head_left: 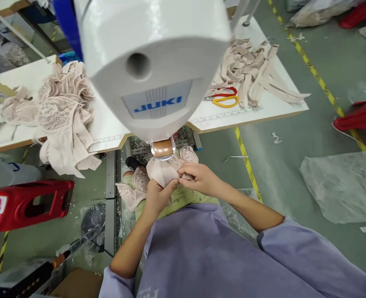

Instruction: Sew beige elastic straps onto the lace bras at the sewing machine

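Observation:
My left hand (158, 194) and my right hand (198, 177) meet in my lap, both closed on a pale pink lace garment piece (164, 170). The fingertips of both hands pinch the same fold of the fabric. More of the lace hangs to the left of my left hand (130, 191). The hands sit just below the head of a white JUKI sewing machine (153, 62), which hides the table edge in front of them.
A pile of pink lace garments (61, 111) lies on the white table at left. Beige fabric strips (254, 70) and red and yellow scissors (224, 98) lie at right. A red stool (24, 205) stands left; plastic sheet (340, 186) covers the floor right.

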Demonstrator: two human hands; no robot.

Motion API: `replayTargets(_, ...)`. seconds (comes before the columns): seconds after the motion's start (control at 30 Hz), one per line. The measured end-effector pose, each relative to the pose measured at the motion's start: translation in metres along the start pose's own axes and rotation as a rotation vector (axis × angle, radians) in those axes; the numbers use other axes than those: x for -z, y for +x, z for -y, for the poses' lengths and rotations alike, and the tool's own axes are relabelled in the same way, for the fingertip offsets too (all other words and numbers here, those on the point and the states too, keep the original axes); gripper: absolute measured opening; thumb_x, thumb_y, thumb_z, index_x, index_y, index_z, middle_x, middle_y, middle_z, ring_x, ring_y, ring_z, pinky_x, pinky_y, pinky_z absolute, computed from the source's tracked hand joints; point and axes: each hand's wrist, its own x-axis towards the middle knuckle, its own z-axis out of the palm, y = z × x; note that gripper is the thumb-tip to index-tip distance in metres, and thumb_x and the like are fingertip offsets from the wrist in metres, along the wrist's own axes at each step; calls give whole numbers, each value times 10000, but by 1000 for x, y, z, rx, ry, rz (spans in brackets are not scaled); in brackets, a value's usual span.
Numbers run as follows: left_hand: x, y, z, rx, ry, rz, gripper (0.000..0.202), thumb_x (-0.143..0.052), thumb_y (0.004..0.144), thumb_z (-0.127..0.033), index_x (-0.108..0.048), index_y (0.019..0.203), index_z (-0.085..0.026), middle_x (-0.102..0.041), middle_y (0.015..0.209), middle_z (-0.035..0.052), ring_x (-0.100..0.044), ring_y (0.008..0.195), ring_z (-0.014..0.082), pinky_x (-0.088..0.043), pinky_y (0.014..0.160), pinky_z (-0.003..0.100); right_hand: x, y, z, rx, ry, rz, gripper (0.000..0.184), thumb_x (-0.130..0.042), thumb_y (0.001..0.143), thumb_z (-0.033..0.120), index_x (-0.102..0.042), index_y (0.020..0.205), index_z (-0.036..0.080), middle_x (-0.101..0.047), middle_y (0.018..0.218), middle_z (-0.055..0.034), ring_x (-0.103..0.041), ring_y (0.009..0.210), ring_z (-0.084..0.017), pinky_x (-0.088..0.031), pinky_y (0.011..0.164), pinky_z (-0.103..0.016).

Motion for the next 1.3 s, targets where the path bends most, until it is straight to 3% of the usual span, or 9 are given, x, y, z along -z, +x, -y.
replayTargets(0.13,3,3,-3,91,51,-4,230,-704,810,-372,-695,758,-148,-638,667,10,-544,625,138,-447,617,248,-3,2,0,-4,-49,-39,77,-565,819,183,-618,764,185,-560,696,19,-479,644,-107,-333,611,-229)
replayTargets(0.23,5,2,-4,66,137,-29,249,-686,833,-372,-687,712,-154,-623,634,6,-535,612,136,-443,614,246,1,3,4,-31,-41,-46,80,-579,825,190,-644,778,184,-607,717,10,-524,689,-119,-362,652,-237)
replayTargets(0.37,14,6,-4,14,169,22,281,-629,892,-387,-641,710,-173,-596,650,-6,-513,616,127,-422,604,233,14,6,9,-123,106,10,126,-586,857,226,-703,887,186,-696,842,-13,-581,740,-128,-413,690,-246)
replayTargets(0.5,25,12,-7,30,176,112,273,-618,906,-403,-615,750,-179,-585,683,-6,-514,644,134,-434,637,241,25,6,13,-210,150,18,151,-542,896,241,-682,920,191,-609,720,25,-462,583,-94,-361,589,-235)
replayTargets(0.6,27,14,-13,24,192,166,259,-614,905,-417,-648,818,-175,-642,771,25,-582,741,169,-486,717,269,28,6,18,-185,102,1,68,-566,864,218,-579,929,203,-532,710,59,-419,586,-88,-339,595,-227)
replayTargets(0.7,26,12,-20,16,203,180,248,-614,905,-408,-690,941,-175,-699,898,59,-632,845,201,-519,772,293,30,6,21,-149,50,-4,110,-570,839,185,-478,892,214,-493,733,69,-409,607,-89,-324,617,-228)
replayTargets(0.87,22,9,-27,52,171,151,245,-697,843,-409,-733,921,-180,-702,777,41,-646,716,197,-536,692,290,30,7,24,-40,-46,35,143,-511,822,112,-431,872,219,-451,706,69,-364,569,-91,-275,605,-243)
replayTargets(1.13,16,11,-34,-27,318,136,225,-639,883,-358,-731,945,-163,-710,826,37,-619,757,190,-494,725,287,34,9,25,-27,-67,61,121,-540,837,141,-512,930,212,-545,702,61,-447,574,-104,-306,596,-242)
replayTargets(1.3,18,16,-38,11,325,134,243,-662,871,-399,-707,838,-163,-690,783,23,-578,738,163,-463,704,262,41,17,17,-49,8,112,101,-600,868,225,-682,921,200,-701,879,5,-622,806,-145,-405,710,-254)
